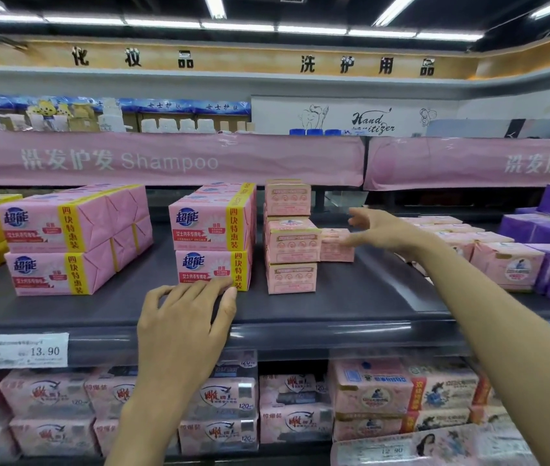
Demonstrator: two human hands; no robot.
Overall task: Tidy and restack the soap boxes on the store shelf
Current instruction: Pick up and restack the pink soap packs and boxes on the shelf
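Partway, I judge: pale-pink cardboard soap-box stack (292, 237) crooked, small pink box (335, 246) stray beside. My right hand (381, 230) reaches, fingers spread; left hand (182, 317) fingers together on dark shelf (350, 297).

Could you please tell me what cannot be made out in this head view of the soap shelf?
All in the head view:
Right hand: fingers blurred by motion; contact with the small pink box cannot be told.
Price tag: text above 13.90 is blurred.
Lower four-pack: bottom front edge hidden by the left hand.
Purple packs: cut off by the right edge.
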